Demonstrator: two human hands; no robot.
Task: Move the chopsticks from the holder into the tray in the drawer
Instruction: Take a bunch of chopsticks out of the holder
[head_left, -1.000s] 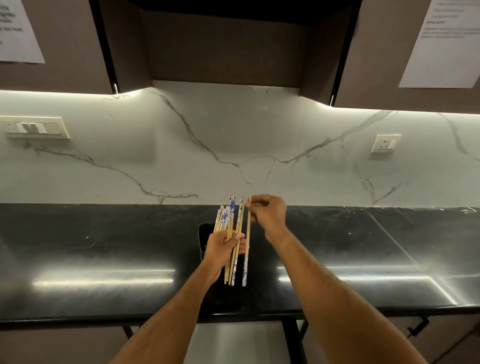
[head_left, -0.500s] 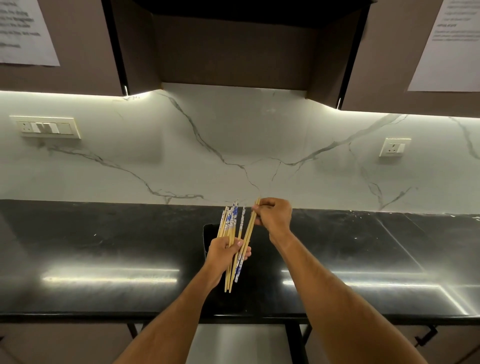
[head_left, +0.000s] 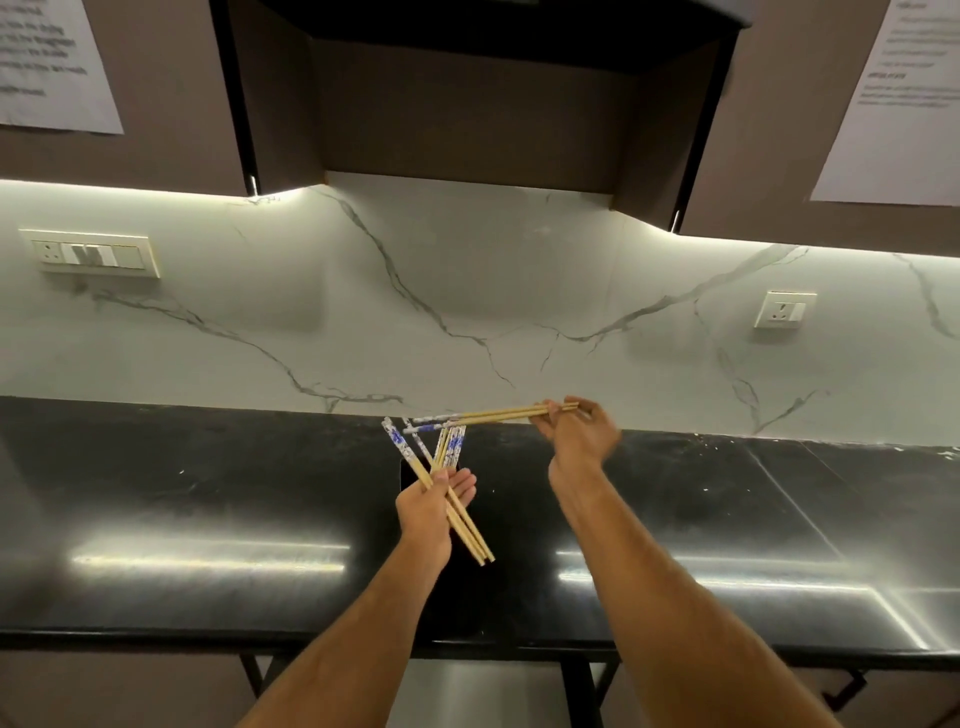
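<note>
Above the glossy black stone countertop (head_left: 208, 499), the left hand (head_left: 431, 506) is loosely closed around a fanned bundle of tan bamboo chopsticks with blue-and-white patterned ends (head_left: 451, 499), while the right hand (head_left: 576, 434) pinches a few more chopsticks (head_left: 498, 415) held level, their patterned ends crossing over the bundle's tops. Behind the left hand stands a dark rectangular holder (head_left: 410, 475), mostly hidden. A white veined marble backsplash (head_left: 467, 291) carries a cream switch panel (head_left: 91, 254) and a wall socket (head_left: 784, 310), under brown upper cabinets (head_left: 171, 88) with paper notices (head_left: 47, 57).

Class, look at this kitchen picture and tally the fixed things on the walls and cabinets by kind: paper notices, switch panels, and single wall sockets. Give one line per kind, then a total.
Paper notices: 2
Switch panel: 1
Single wall socket: 1
Total: 4
</note>
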